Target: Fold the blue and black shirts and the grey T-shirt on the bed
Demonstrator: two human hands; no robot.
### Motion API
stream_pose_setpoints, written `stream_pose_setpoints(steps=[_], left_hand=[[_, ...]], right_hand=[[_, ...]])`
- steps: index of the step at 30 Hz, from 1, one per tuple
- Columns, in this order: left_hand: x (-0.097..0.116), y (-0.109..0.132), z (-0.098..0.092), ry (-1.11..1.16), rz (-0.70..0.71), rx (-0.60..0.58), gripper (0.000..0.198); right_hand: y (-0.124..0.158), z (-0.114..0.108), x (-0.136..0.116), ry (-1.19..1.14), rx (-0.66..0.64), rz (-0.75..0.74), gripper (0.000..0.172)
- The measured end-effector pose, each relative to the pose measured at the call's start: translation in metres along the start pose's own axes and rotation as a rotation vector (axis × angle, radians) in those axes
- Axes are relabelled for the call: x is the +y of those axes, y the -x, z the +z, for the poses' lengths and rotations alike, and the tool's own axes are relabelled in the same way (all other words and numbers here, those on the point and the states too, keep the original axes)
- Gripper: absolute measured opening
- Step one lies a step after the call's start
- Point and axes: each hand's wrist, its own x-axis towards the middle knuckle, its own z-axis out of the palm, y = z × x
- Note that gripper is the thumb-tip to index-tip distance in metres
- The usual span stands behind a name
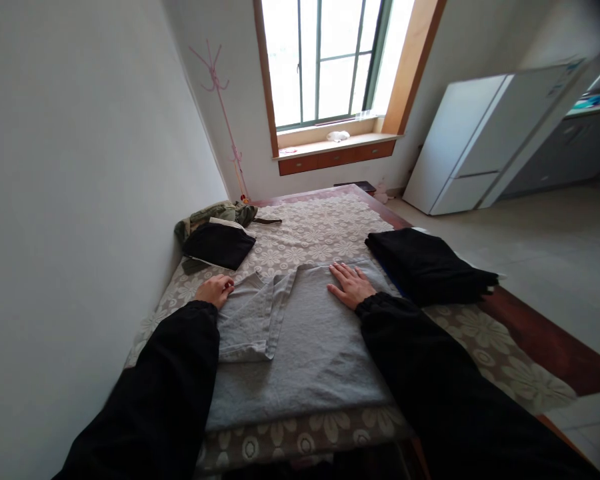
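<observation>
A grey garment [325, 347] lies partly folded on the patterned tablecloth, with a sleeve-like part [247, 320] turned inward over its left side. My right hand [351, 285] rests flat on the garment's far right part, fingers spread. At the far left edge of the cloth is my left hand [216, 291], its fingers curled and close together beside the folded part. Whether cloth is pinched between those fingers is too small to make out.
Folded black clothes [425, 263] are stacked right of the garment. At the back left lie a black folded item [220, 245] and a camouflage-patterned item [215, 215] against the wall. The wooden table edge [555, 340] shows at right. Beyond are a fridge [460, 147] and a window.
</observation>
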Motion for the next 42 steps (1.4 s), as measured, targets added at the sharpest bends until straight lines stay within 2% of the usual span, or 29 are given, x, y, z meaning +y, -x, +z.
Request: stream_pose_setpoints(steps=[8,13,18,21,24,26,29,33,35,37,42], left_hand=[[-0.004,-0.001,0.009,-0.005,0.006,0.050,0.023],[0.003,0.001,0.011,0.031,0.090,0.052,0.028],[0.019,0.007,0.029,0.113,0.310,-0.115,0.052],[0.025,0.006,0.034,0.092,0.276,-0.237,0.061],[0.032,0.006,0.022,0.167,0.204,-0.263,0.062],[0.039,0.014,0.006,0.306,0.163,-0.173,0.060],[0.051,0.044,-0.022,0.486,0.126,-0.059,0.052],[0.068,0.099,-0.045,0.487,0.159,-0.195,0.038],[0.078,0.117,-0.048,0.444,0.176,-0.254,0.035],[0.089,0.126,-0.046,0.412,0.167,-0.270,0.033],[0.105,0.123,-0.038,0.394,0.156,-0.304,0.024]], right_hand=[[0.000,0.000,-0.001,-0.002,-0.009,0.010,0.066],[-0.001,0.000,0.000,-0.015,-0.009,0.008,0.067],[-0.001,0.001,0.000,-0.019,-0.020,0.010,0.067],[-0.001,0.001,0.000,-0.019,-0.016,0.014,0.067],[-0.001,0.001,-0.001,-0.016,-0.018,0.016,0.067],[-0.001,0.000,-0.002,-0.014,-0.020,0.017,0.067],[0.000,-0.001,-0.002,-0.020,-0.019,0.015,0.068],[0.000,-0.002,-0.002,-0.036,-0.013,0.007,0.068],[0.000,-0.001,-0.002,-0.042,-0.014,0.007,0.067],[-0.001,0.000,-0.001,-0.045,-0.018,0.009,0.067],[-0.001,-0.001,-0.001,-0.041,-0.030,0.010,0.066]])
